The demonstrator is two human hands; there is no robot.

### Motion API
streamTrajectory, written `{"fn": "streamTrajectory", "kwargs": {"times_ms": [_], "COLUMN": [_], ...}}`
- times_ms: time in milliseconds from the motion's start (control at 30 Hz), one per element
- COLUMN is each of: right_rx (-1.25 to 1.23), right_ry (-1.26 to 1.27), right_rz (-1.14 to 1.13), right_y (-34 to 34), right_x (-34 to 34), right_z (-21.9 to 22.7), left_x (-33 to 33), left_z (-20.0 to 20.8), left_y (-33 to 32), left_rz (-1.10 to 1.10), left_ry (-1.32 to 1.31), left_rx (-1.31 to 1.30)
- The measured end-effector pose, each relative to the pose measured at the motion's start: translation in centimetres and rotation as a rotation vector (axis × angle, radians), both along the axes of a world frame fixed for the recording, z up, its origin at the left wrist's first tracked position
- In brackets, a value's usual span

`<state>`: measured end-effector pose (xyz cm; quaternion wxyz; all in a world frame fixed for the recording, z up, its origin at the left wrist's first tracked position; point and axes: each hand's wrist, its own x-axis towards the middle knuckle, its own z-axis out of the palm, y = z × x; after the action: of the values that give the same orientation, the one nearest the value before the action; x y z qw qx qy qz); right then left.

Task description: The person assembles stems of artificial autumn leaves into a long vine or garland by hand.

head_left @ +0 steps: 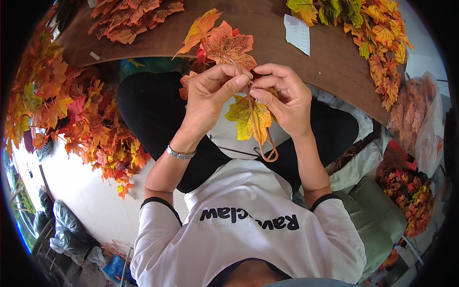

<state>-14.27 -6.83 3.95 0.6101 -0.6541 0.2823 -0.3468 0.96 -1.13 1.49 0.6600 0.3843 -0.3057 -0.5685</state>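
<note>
In front of my lap I hold an artificial maple-leaf garland by its thin brown stem [252, 117]. My left hand [210, 93] is closed, thumb and forefinger pinching the stem. Close beside it, my right hand [286, 98] also pinches the stem between thumb and fingers. An orange speckled leaf [232, 45] and a yellow-orange leaf [201, 31] stick out above my hands. Below them hangs a yellow-green leaf [249, 116]. The stem's lower end bends into a loop [271, 157] over my lap. The exact spot between my fingertips is partly hidden.
A brown table [267, 28] lies ahead, bearing a heap of orange leaves [131, 19], a torn paper slip [297, 34] and yellow-orange leaves [382, 43]. More leaf garlands [91, 124] hang at the left. Clear plastic bags [425, 124] and a green chair [373, 215] are at the right.
</note>
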Motion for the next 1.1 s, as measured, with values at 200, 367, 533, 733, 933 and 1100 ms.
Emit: {"fn": "streamTrajectory", "kwargs": {"times_ms": [200, 367, 533, 733, 933, 1100], "right_rx": [-0.066, -0.071, -0.127, -0.149, -0.191, -0.159], "right_ry": [-0.005, 0.028, 0.054, 0.070, 0.092, 0.067], "right_rz": [-0.051, -0.033, -0.057, -0.063, -0.078, -0.073], "right_y": [0.06, 0.07, 0.12, 0.09, 0.16, 0.13], "right_x": [-0.08, -0.18, -0.48, -0.45, -0.48, -0.60], "right_z": [-0.15, -0.03, 0.13, 0.32, 0.17, 0.15], "left_x": [0.02, 0.03, 0.05, -0.14, -0.28, -0.17], "left_z": [0.08, 0.24, 0.62, 0.57, 0.49, 0.42], "left_y": [0.00, -0.01, 0.03, -0.07, 0.01, -0.10], "left_rz": [-0.038, -0.071, -0.044, -0.063, -0.051, -0.066], "left_ry": [-0.040, -0.118, -0.154, -0.131, -0.162, -0.130], "left_rx": [0.004, -0.010, -0.013, -0.028, -0.040, -0.041]}}
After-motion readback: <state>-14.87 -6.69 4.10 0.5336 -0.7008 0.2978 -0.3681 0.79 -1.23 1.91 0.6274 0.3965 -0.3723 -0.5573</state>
